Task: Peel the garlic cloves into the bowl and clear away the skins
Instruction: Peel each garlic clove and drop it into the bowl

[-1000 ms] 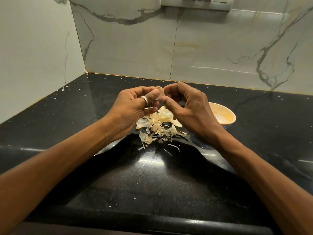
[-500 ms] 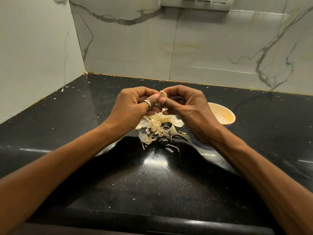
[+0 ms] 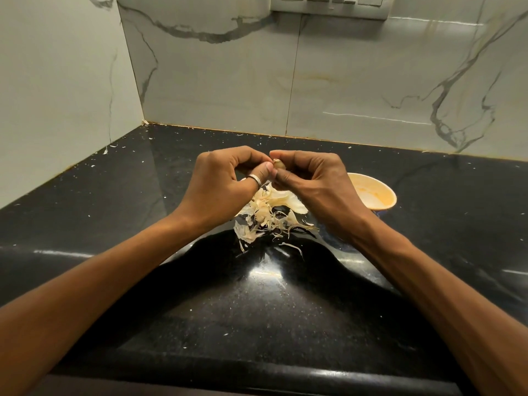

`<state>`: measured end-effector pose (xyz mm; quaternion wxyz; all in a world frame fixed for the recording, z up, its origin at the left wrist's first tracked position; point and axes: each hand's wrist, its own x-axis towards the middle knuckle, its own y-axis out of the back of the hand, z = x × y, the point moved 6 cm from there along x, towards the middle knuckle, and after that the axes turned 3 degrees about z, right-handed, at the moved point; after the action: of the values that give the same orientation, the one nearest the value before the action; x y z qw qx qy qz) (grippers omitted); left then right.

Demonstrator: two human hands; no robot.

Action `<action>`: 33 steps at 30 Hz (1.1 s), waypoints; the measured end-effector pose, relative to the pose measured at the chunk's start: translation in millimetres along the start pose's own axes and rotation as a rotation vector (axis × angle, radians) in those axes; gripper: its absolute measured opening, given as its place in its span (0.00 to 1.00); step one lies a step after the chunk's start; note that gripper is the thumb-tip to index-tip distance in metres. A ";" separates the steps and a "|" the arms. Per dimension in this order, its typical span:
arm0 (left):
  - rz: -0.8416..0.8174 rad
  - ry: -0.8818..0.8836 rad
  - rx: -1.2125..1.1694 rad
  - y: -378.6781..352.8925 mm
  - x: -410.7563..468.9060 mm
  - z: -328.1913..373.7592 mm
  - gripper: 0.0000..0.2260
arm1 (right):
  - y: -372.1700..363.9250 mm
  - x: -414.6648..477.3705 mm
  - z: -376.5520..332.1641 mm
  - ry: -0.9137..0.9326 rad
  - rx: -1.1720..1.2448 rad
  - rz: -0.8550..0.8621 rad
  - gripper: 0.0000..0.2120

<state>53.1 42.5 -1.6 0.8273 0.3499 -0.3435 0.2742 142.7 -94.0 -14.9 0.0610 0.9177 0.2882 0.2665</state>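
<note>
Head view, garlic clove (image 3: pixel 278 164) pinched between fingers (image 3: pixel 265 170)

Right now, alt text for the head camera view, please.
A left hand and a right hand pinch a garlic clove between them above a pile of skins on a counter. A bowl sits beside the right hand.

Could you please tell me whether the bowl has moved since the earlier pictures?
No. The bowl lies where it was on the counter, no nearer the back wall or the skins.
</note>
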 end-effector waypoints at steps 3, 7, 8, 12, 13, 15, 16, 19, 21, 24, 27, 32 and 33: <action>-0.006 -0.021 0.013 -0.9 -0.8 2.3 0.06 | 0.0 -0.5 0.0 0.049 -0.132 0.016 0.19; -0.011 -0.055 0.063 0.0 -0.8 2.6 0.06 | -1.4 -1.5 -4.5 0.113 -0.243 0.011 0.17; -0.016 -0.068 0.078 -0.1 -1.1 3.1 0.07 | -1.9 -1.9 -5.0 0.120 -0.262 0.011 0.16; -0.012 -0.114 0.132 -1.4 -2.4 4.4 0.06 | -4.4 -3.4 -6.8 0.142 -0.305 0.008 0.13; -0.002 -0.116 0.143 -1.4 -2.8 4.1 0.06 | -5.1 -3.7 -7.1 0.139 -0.305 0.004 0.13; 0.016 -0.100 0.149 -0.9 -3.2 3.4 0.06 | -6.8 -3.9 -7.3 0.131 -0.302 -0.009 0.12; 0.017 -0.076 0.134 -0.8 -3.4 2.2 0.06 | -7.5 -4.2 -7.5 0.127 -0.298 -0.015 0.12; -0.006 0.083 -0.004 -1.9 -2.7 -5.5 0.04 | -6.8 -5.2 -7.5 0.085 -0.236 -0.022 0.15; -0.025 0.221 -0.117 -4.2 -2.1 -13.0 0.03 | -5.6 -5.2 -7.2 0.061 -0.200 -0.028 0.17; -0.040 0.375 -0.248 -5.9 -2.2 -19.9 0.03 | -4.9 -3.8 -5.2 0.026 -0.146 -0.037 0.17; -0.044 0.465 -0.326 -6.1 -3.2 -22.4 0.04 | -3.9 -2.3 -4.0 -0.007 -0.054 -0.031 0.15; -0.022 0.550 -0.390 -5.2 -3.6 -25.7 0.05 | -2.2 -2.0 -5.5 -0.023 0.024 -0.022 0.15; -0.016 0.562 -0.393 -5.0 -3.7 -26.0 0.06 | -1.9 -2.3 -5.9 -0.024 0.032 -0.020 0.15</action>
<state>64.1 58.6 -19.9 0.9433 0.0972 -0.1457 0.2818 137.1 -94.0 -11.4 0.0523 0.9188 0.3007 0.2501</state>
